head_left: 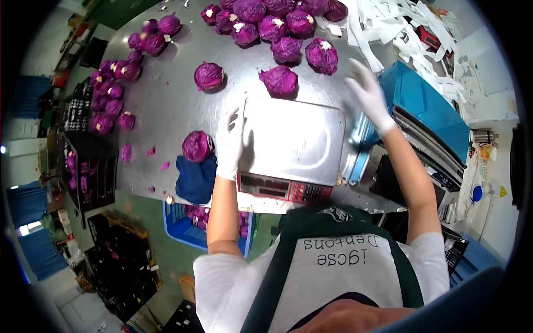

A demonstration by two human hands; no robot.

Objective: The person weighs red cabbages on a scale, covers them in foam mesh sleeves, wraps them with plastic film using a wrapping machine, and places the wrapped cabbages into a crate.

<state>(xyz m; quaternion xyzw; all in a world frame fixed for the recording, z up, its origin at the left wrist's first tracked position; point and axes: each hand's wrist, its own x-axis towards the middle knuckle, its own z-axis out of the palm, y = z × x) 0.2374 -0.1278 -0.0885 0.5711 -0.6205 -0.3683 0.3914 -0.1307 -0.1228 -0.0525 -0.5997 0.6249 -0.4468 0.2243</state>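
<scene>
The scale is set on the metal table between the two gloved hands, with its red control panel turned toward the person. The left hand is held along the scale's left edge, its fingers loosely curved and nothing seen in its grasp; whether the plate is touched cannot be told. The right hand is spread and released, held out past the scale's far right corner, near the blue box.

Finger pressure is best kept off the plate, since a reading could be upset by a light touch. A round cabbage is probably best steadied from two sides and centred, as it may roll.

Just past the scale's far edge, a red cabbage is seen. To the left, another cabbage is placed against a dark blue cloth. Farther out, white strips are heaped; below the table edge, a blue crate is partly filled.
</scene>
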